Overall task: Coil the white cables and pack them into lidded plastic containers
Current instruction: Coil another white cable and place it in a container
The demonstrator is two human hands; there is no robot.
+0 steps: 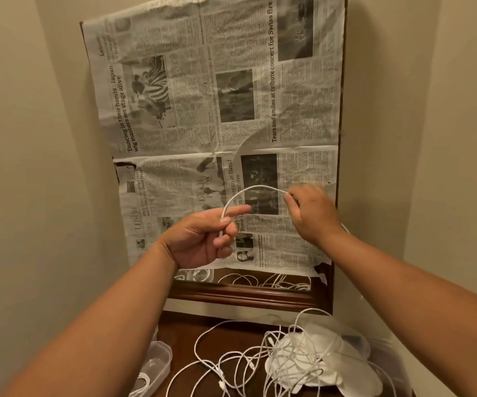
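Arching in the air between both hands, well above the desk [180, 330]: one white cable [248, 190]. Pinched near its end between thumb and curled fingers of the left hand [202, 239], index finger pointing out straight; pinched further along by the fingertips of the right hand [311, 213]. Best to hold the left pinch fixed, feed even loops with the right, and draw slack gently to avoid snagging the tangle of white cables [231, 365] below. At the desk's left edge, a clear plastic container [157, 362], seemingly with a coil inside. Behind, covering a mirror, newspaper [202, 96] reading "Dancing in their hands: Japan wig masters set stage alive" and "Tears and smiles at tribute concert for Swiss fire".
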